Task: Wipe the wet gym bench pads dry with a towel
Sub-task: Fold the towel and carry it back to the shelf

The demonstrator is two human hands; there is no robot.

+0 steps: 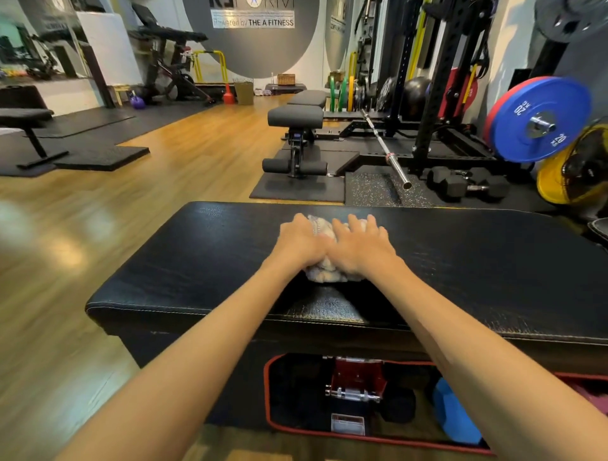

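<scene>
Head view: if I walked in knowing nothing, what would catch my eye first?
Two bare arms reach to the middle of a wide black bench pad, where the left hand and right hand press side by side on a bunched pale towel. Next, the bright blue weight plate at the right edge, beside a black rack.

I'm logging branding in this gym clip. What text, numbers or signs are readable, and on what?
"Powered by THE A FITNESS": white banner on the grey wall circle.
"20", printed twice: blue round weight plate; small letters beside each are too blurred to read.
Large lettering above the banner: cut off, unreadable.
Red weight plate marking: too small.
</scene>
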